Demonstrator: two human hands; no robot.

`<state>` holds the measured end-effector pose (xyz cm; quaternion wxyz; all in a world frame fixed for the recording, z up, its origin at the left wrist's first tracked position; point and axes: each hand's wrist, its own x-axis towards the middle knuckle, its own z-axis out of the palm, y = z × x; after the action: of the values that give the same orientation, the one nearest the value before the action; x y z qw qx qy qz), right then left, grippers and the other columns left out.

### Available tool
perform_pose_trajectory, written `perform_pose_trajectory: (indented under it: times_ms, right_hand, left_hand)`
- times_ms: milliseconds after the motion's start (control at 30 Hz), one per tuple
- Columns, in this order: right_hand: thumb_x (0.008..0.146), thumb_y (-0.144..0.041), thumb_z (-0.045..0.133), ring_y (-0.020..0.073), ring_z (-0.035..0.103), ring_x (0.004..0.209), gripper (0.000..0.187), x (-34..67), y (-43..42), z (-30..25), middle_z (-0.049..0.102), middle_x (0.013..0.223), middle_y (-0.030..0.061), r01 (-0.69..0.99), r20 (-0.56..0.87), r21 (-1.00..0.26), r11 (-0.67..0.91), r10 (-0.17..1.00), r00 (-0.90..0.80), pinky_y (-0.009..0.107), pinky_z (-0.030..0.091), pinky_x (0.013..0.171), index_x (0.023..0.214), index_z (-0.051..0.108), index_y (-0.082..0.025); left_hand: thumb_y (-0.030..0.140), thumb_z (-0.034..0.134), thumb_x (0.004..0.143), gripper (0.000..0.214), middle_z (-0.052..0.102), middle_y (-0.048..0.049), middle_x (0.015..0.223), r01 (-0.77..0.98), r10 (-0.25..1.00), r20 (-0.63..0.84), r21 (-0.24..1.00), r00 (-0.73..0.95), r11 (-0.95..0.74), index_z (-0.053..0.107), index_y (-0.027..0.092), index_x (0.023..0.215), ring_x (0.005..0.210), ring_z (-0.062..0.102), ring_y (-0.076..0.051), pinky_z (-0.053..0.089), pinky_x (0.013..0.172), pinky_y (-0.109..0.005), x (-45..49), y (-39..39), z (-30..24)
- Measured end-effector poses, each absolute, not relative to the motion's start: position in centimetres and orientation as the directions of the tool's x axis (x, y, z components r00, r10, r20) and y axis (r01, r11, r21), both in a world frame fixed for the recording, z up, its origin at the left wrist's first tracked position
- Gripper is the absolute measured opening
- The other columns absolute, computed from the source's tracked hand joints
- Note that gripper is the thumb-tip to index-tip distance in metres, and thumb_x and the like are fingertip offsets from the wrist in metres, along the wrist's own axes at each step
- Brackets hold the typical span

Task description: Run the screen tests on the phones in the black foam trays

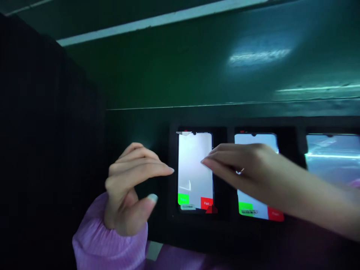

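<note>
A phone [194, 168] with a lit, nearly white screen lies in a dark tray between my two hands. Green and red boxes show along its lower edge, the red one reading "Fail". My left hand [135, 183] is just left of this phone, fingers stretched out and thumb apart, holding nothing. From the right, my right hand [247, 161] reaches over a second lit phone [256, 138], partly covering it. Its thumb and fingers come together over the first phone's right side. Whether the fingertips touch the screen or pinch something small cannot be made out.
A third phone [334, 165] with a bright, reflecting screen lies at the right. The dark tray [197, 232] surrounds the phones. Behind it stretches a green surface [168, 75] with a pale strip [168, 18]. A dark mass [42, 131] fills the left side.
</note>
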<state>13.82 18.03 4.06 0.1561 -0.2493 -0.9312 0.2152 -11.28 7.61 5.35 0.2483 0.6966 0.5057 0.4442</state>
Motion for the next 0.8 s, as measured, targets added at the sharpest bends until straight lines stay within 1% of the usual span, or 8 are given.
perform_pose_trajectory:
  times_ms: [67,133,200,333,467,533,633,800]
  right_hand:
    - [0.107,-0.017,0.051,0.0153,0.065,0.067,0.033,13.4,16.0,4.2,0.071,0.081,0.0047,0.284,0.306,-0.365,0.887,0.402,-0.863,0.03,0.054,0.06,0.083,0.072,-0.017]
    - [0.101,-0.011,0.058,0.0187,0.066,0.075,0.022,13.5,13.9,4.1,0.074,0.092,0.0084,0.182,0.383,-0.248,0.951,0.269,-0.884,0.034,0.054,0.063,0.09,0.076,-0.014]
    - [0.097,-0.01,0.064,0.0199,0.067,0.081,0.015,14.1,12.3,3.8,0.076,0.101,0.0105,0.158,0.407,-0.173,0.972,0.216,-0.887,0.035,0.054,0.067,0.092,0.078,-0.013]
    - [0.095,-0.015,0.068,0.0221,0.069,0.096,0.015,15.4,11.0,3.3,0.076,0.11,0.0113,0.148,0.403,-0.117,0.982,0.183,-0.897,0.035,0.055,0.075,0.104,0.08,-0.012]
    - [0.097,-0.017,0.064,0.024,0.067,0.108,0.023,16.2,11.2,3.1,0.076,0.119,0.0136,0.168,0.391,-0.058,0.984,0.177,-0.903,0.036,0.055,0.082,0.113,0.08,-0.012]
    - [0.097,-0.017,0.062,0.0245,0.066,0.112,0.026,16.4,11.2,3.0,0.075,0.123,0.0137,0.186,0.389,-0.035,0.982,0.185,-0.903,0.037,0.054,0.086,0.117,0.079,-0.011]
    - [0.098,-0.014,0.06,0.025,0.064,0.114,0.03,16.6,11.1,2.7,0.074,0.128,0.0132,0.214,0.378,-0.02,0.977,0.206,-0.903,0.038,0.053,0.087,0.121,0.078,-0.012]
    - [0.099,-0.012,0.055,0.0262,0.062,0.117,0.037,17.0,10.7,2.6,0.071,0.134,0.0143,0.251,0.34,0.01,0.968,0.233,-0.911,0.04,0.054,0.088,0.13,0.074,-0.01]
  left_hand:
    - [0.039,0.057,0.1,0.028,0.079,-0.0049,0.086,0.491,0.904,0.427,0.783,0.021,-0.381,0.08,0.024,0.107,0.079,0.072,-0.026,0.051,0.071,-0.047,-11.4,7.6,5.3]
    - [0.033,0.059,0.098,0.024,0.077,-0.0035,0.081,0.493,0.882,0.468,0.778,-0.044,-0.389,0.08,0.025,0.104,0.074,0.07,-0.025,0.049,0.066,-0.045,-11.6,7.6,5.3]
    - [0.032,0.06,0.096,0.022,0.074,-0.0016,0.075,0.503,0.871,0.487,0.77,-0.065,-0.393,0.08,0.027,0.103,0.069,0.067,-0.024,0.047,0.062,-0.043,-11.9,7.5,5.4]
    - [0.036,0.061,0.096,0.019,0.067,-0.0011,0.066,0.601,0.879,0.476,0.714,-0.039,-0.36,0.078,0.028,0.098,0.061,0.06,-0.023,0.048,0.064,-0.046,-12.5,5.9,5.8]
    - [0.022,0.058,0.096,0.016,0.062,0.001,0.06,0.617,0.885,0.451,0.665,0.117,-0.421,0.071,0.023,0.087,0.053,0.057,-0.02,0.052,0.067,-0.049,-10.9,3.5,5.5]
    - [0.02,0.059,0.095,0.017,0.057,0.0024,0.056,0.599,0.876,0.476,0.683,0.07,-0.419,0.067,0.022,0.08,0.05,0.053,-0.018,0.049,0.061,-0.046,-9.3,2.6,4.8]
    - [0.029,0.058,0.097,0.024,0.049,0.0033,0.053,0.575,0.862,0.501,0.727,-0.073,-0.374,0.064,0.023,0.074,0.047,0.045,-0.015,0.043,0.056,-0.042,-7.1,2.2,3.8]
    - [0.021,0.059,0.089,0.011,0.056,0.0029,0.057,0.589,0.889,0.456,0.711,0.029,-0.384,0.068,0.021,0.081,0.051,0.05,-0.015,0.045,0.061,-0.042,-6.2,1.8,3.6]
